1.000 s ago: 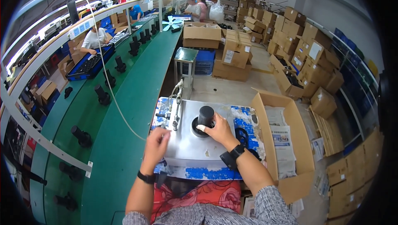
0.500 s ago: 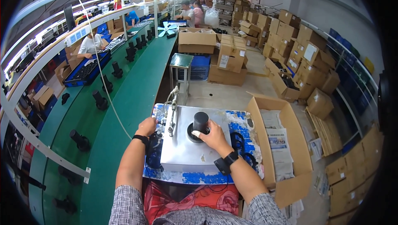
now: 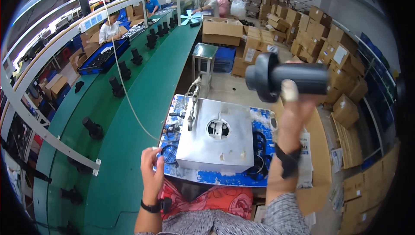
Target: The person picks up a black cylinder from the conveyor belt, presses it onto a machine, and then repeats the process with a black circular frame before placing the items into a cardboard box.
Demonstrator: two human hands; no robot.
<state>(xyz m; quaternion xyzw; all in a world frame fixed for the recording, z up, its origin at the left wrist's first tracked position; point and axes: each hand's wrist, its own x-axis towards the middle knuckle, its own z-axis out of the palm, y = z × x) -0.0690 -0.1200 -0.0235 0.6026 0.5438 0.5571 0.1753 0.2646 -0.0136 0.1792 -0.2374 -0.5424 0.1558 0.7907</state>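
The right hand [image 3: 298, 109] grips a black plastic flanged cylinder [image 3: 309, 77], raised right of the silver metal box [image 3: 201, 148], thumb [image 3: 289, 91] against it, flange [image 3: 266, 77] left of the thumb. The empty left hand [image 3: 152, 172] curls loosely.

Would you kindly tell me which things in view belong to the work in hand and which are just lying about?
Seemingly part of the work:
- black flanged cylinder, held in the right hand
- metal box with a round opening, on the blue table

Seemingly just lying about:
- light-blue fan blade
- metal-legged stool
- stacked cartons
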